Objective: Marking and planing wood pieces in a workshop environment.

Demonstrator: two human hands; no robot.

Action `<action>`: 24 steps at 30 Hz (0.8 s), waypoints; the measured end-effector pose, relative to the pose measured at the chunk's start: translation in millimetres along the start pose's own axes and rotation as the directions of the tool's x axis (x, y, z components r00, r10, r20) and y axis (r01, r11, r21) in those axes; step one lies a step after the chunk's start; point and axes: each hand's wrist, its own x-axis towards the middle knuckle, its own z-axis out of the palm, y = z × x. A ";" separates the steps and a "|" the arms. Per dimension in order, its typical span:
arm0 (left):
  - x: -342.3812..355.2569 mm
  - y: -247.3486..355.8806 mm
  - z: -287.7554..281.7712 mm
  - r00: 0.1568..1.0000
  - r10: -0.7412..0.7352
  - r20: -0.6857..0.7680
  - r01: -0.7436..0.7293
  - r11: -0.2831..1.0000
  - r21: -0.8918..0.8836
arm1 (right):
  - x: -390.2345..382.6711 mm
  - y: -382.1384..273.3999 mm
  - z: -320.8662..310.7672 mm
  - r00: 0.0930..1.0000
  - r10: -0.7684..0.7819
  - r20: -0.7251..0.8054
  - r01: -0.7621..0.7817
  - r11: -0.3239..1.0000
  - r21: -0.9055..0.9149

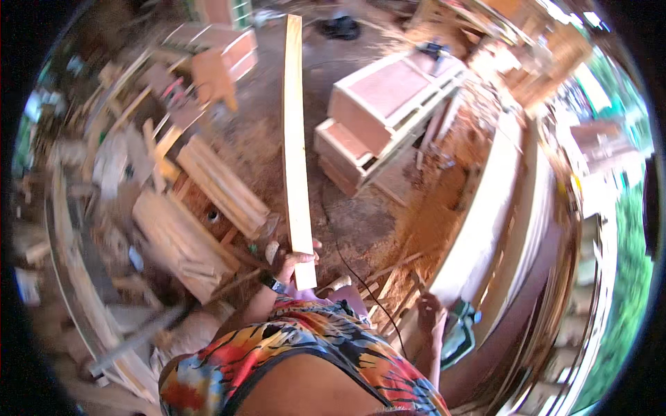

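Note:
A long, pale wooden plank point(295, 139) stretches away from me up the middle of the view. My left hand point(295, 263) is closed around its near end, with the thumb showing on the right side. My right hand point(431, 315) is lower right, over the near end of a long pale board point(479, 215). Its fingers look bent, but blur hides whether they grip anything. Right beside that hand sits a green power tool point(459, 336), perhaps a hand planer. A dark cord point(357, 277) runs across the floor from near my body.
A pinkish wooden cabinet frame point(388, 104) stands ahead, right of the plank. Stacked timber point(222, 184) and thicker boards point(180, 239) lie to the left. Sawdust point(423, 208) covers the floor on the right. More boards point(534, 243) line the right side.

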 end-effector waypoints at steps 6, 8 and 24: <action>30.0 10.2 97.3 0.958 -0.110 0.265 0.011 0.937 0.350 | -39.9 44.3 -78.9 0.842 0.050 -0.538 -0.039 0.999 0.032; 34.4 -2.4 135.7 0.927 -0.129 0.353 -0.043 0.896 0.441 | -47.5 64.4 -91.3 0.750 0.003 -0.661 -0.098 0.989 -0.107; 133.6 -134.5 399.0 0.842 -0.319 0.435 -0.094 0.707 0.701 | -69.0 119.2 -100.5 0.623 0.220 -0.750 -0.348 0.937 -0.014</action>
